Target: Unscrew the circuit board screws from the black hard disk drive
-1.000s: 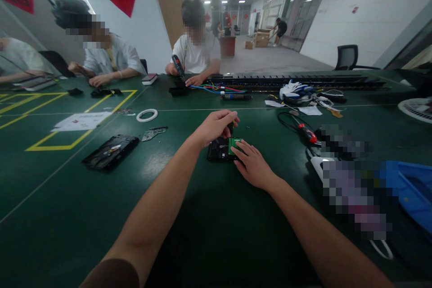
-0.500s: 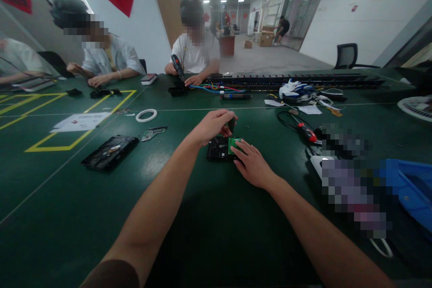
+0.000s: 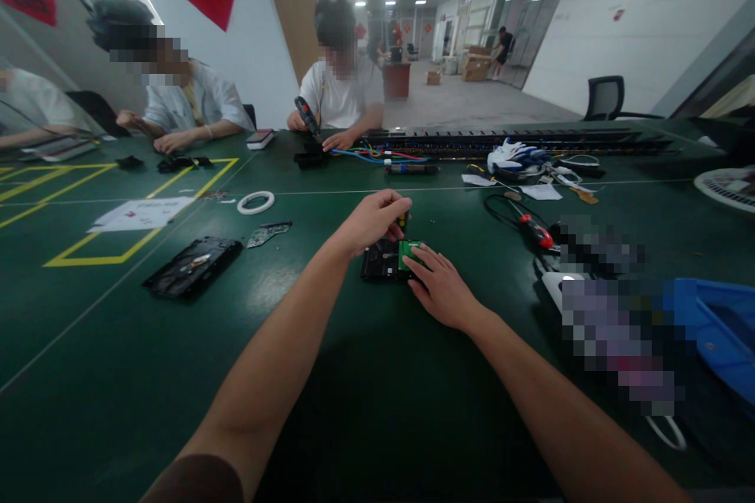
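In the head view, a small black boxy device (image 3: 381, 259) with a green circuit board (image 3: 406, 253) on its right part lies flat on the table. My right hand (image 3: 440, 281) rests against its right side, fingers spread and lying over the green board. Just above the far edge of the device, my left hand (image 3: 377, 220) is closed in a pinch. Between its thumb and fingers is a small dark piece with yellow spots (image 3: 403, 220), mostly hidden by the hand; its exact kind cannot be made out.
To the left lie another black casing (image 3: 193, 266), a loose circuit board (image 3: 269, 233), a white ring (image 3: 255, 203) and paper sheets (image 3: 141, 214). On the right are a red-black screwdriver (image 3: 536, 232), gloves (image 3: 516, 156) and a blue bin (image 3: 716, 322). Across the table, a person holds a power screwdriver (image 3: 307, 115).
The small piece in my left hand has turned, and yellow spots now show on it. My right hand stays on the green board. A person far back has straightened up.
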Available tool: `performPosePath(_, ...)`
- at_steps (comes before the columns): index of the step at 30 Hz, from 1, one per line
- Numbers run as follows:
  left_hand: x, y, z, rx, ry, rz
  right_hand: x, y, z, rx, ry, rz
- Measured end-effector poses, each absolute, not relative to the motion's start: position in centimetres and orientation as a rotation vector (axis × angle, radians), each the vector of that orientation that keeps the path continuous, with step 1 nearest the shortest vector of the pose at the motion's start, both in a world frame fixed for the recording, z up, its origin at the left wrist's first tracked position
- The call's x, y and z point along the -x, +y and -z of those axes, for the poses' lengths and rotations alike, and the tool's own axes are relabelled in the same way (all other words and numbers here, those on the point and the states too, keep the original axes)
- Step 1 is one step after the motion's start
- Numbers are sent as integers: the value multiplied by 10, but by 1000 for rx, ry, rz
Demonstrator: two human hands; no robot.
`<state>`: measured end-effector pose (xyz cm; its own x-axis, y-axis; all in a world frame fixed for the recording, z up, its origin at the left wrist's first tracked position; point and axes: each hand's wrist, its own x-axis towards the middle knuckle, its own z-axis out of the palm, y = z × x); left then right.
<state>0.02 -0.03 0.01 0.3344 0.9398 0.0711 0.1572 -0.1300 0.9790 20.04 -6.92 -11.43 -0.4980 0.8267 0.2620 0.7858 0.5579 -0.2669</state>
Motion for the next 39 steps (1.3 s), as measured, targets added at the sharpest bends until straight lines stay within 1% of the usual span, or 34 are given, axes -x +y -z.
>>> performPosePath(12,2,1,3,-1584,935,-913,-201,-68,116,1314,-2447,-142)
performPosePath(21,3,0,2,-1640,1043,-957,-200,-69,114,1316,-2448,-146)
performPosePath(28,3,1,2,-1686,982,-928,-201,-68,117,1307,-2453,-134)
performPosePath(35,2,4,3,-1475,964,-939,-201,-67,118,1318,-2447,-138)
performPosePath(39,3,4,1,-1474,943,-941,-201,-68,117,1317,-2447,-143)
